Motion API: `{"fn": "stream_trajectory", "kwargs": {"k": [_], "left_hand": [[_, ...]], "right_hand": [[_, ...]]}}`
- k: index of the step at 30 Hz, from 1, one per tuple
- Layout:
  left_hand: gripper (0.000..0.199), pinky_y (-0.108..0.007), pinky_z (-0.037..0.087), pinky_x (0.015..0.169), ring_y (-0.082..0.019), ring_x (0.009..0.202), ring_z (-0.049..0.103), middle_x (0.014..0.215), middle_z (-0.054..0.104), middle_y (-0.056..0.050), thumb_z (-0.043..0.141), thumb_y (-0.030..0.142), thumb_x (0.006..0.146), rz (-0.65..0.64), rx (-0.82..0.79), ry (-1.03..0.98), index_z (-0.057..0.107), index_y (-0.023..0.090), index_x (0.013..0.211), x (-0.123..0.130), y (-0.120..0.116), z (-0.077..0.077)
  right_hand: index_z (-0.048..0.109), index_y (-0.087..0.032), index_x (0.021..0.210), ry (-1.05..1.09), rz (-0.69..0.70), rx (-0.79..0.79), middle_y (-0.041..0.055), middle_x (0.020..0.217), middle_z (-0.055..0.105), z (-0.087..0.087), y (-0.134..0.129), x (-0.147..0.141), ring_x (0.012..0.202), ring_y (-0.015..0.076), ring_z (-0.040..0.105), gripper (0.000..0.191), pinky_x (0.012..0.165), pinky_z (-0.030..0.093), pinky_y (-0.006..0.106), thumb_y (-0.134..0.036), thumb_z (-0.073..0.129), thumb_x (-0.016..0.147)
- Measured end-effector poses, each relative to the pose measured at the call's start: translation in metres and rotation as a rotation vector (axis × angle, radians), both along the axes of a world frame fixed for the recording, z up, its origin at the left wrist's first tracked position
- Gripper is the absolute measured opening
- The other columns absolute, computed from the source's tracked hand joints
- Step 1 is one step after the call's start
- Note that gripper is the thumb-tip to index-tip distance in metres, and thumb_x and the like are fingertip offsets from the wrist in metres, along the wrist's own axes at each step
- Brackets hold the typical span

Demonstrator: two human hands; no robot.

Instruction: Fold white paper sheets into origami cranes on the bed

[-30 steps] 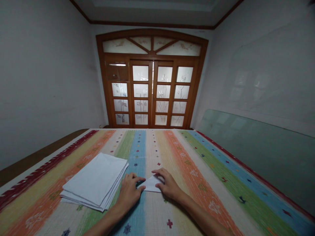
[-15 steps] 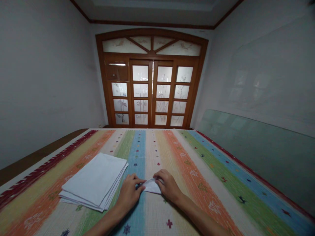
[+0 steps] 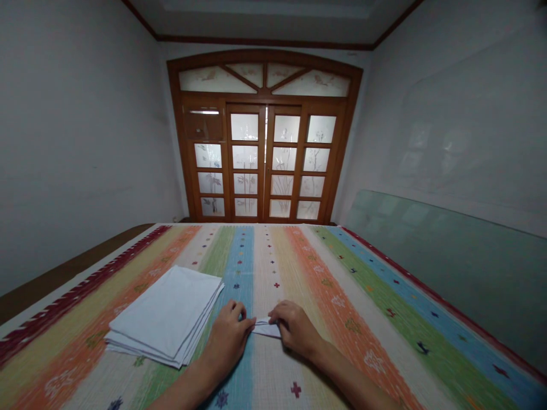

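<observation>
A small folded piece of white paper (image 3: 265, 328) lies on the striped cloth in front of me, with layered folds along its upper edge. My left hand (image 3: 233, 329) pinches its left end between thumb and fingertips. At the other end, the bent fingers of my right hand (image 3: 294, 326) grip the paper and cover its right part. Left of my left hand rests a slightly uneven stack of white sheets (image 3: 168, 313), which neither hand touches.
A tablecloth (image 3: 342, 364) with coloured stripes and small figures covers the table. A pale green glass-like panel (image 3: 427, 245) stands along the right side. Beyond the far edge are wooden doors (image 3: 265, 159) with frosted panes, and a brown edge (image 3: 85, 256) runs along the left.
The folded paper now shows as a narrower strip with layers at its top edge. Both hands have shifted slightly, with the left fingers more curled and the right hand a little lower.
</observation>
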State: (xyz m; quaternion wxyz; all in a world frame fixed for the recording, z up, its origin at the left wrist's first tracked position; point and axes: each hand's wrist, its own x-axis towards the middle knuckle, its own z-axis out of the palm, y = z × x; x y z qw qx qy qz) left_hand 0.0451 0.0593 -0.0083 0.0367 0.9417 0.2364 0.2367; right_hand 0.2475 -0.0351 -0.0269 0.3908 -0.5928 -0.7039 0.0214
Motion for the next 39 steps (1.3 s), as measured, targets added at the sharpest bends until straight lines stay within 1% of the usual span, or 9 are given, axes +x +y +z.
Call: {"fn": "stream_trajectory", "kwargs": {"k": [4,9,14,18,25,29,32,35,39], "left_hand": [[0.021,-0.043,0.050,0.085,-0.030,0.100,0.056,0.099,0.069,-0.010,0.062,0.016,0.097,-0.047,0.026,0.016,0.081,0.025,0.096,-0.002,0.002,0.000],[0.019,-0.045,0.051,0.093,-0.030,0.108,0.057,0.108,0.070,-0.009,0.067,0.020,0.094,-0.057,-0.119,-0.046,0.083,0.029,0.097,-0.007,0.009,0.001],[0.018,-0.050,0.047,0.102,-0.033,0.120,0.055,0.123,0.069,-0.009,0.077,0.026,0.088,-0.034,-0.261,-0.047,0.083,0.039,0.100,-0.010,0.023,0.000],[0.017,-0.049,0.048,0.101,-0.032,0.120,0.057,0.124,0.069,-0.010,0.079,0.027,0.087,-0.043,-0.292,-0.045,0.084,0.038,0.097,-0.015,0.033,0.003],[0.018,-0.049,0.046,0.102,-0.032,0.121,0.053,0.115,0.069,-0.007,0.072,0.027,0.091,-0.219,-0.125,0.048,0.083,0.039,0.099,-0.029,0.042,0.018],[0.026,-0.052,0.042,0.107,-0.033,0.127,0.049,0.117,0.067,-0.007,0.066,0.022,0.092,-0.263,-0.028,0.093,0.081,0.039,0.106,-0.033,0.040,0.023],[0.028,-0.051,0.041,0.108,-0.032,0.126,0.050,0.113,0.068,-0.006,0.068,0.020,0.090,-0.279,-0.006,0.068,0.080,0.038,0.108,-0.033,0.037,0.023],[0.020,-0.047,0.045,0.103,-0.031,0.120,0.053,0.109,0.069,-0.006,0.070,0.022,0.091,-0.272,-0.011,0.027,0.081,0.035,0.102,-0.032,0.035,0.020],[0.016,-0.038,0.051,0.088,-0.026,0.102,0.058,0.102,0.069,-0.007,0.067,0.028,0.095,-0.233,-0.052,-0.010,0.082,0.031,0.094,-0.028,0.033,0.014]], "right_hand": [[0.076,-0.018,0.096,-0.083,0.041,0.000,0.0102,0.095,0.079,0.011,-0.008,-0.006,0.092,0.0260,0.070,0.029,0.093,0.052,0.041,-0.006,0.057,0.079],[0.075,-0.020,0.108,-0.208,0.089,-0.023,0.0125,0.107,0.079,0.015,-0.013,-0.013,0.103,0.0276,0.071,0.023,0.098,0.054,0.042,-0.015,0.060,0.091],[0.075,-0.018,0.113,-0.288,0.135,-0.048,0.0135,0.111,0.080,0.008,-0.010,-0.011,0.107,0.0272,0.074,0.028,0.097,0.057,0.040,-0.009,0.054,0.096],[0.075,-0.018,0.112,-0.325,0.136,-0.064,0.0141,0.111,0.080,0.010,-0.010,-0.010,0.107,0.0270,0.075,0.026,0.098,0.057,0.038,-0.007,0.057,0.096],[0.073,-0.019,0.113,-0.344,0.104,-0.053,0.0154,0.111,0.079,0.004,-0.010,-0.008,0.108,0.0268,0.075,0.024,0.095,0.058,0.037,-0.010,0.056,0.098],[0.073,-0.019,0.114,-0.343,0.104,-0.065,0.0161,0.117,0.077,-0.001,-0.008,-0.008,0.113,0.0279,0.073,0.027,0.097,0.057,0.039,-0.008,0.054,0.097],[0.072,-0.019,0.116,-0.327,0.107,-0.091,0.0159,0.119,0.077,0.003,-0.010,-0.010,0.114,0.0280,0.073,0.032,0.100,0.056,0.040,-0.004,0.054,0.093],[0.071,-0.016,0.118,-0.330,0.126,-0.127,0.0172,0.123,0.075,0.012,-0.015,-0.014,0.118,0.0295,0.071,0.038,0.105,0.054,0.041,-0.002,0.055,0.088],[0.069,-0.013,0.125,-0.331,0.121,-0.163,0.0190,0.132,0.070,0.019,-0.023,-0.020,0.123,0.0335,0.067,0.041,0.110,0.051,0.045,-0.010,0.059,0.086]]}}
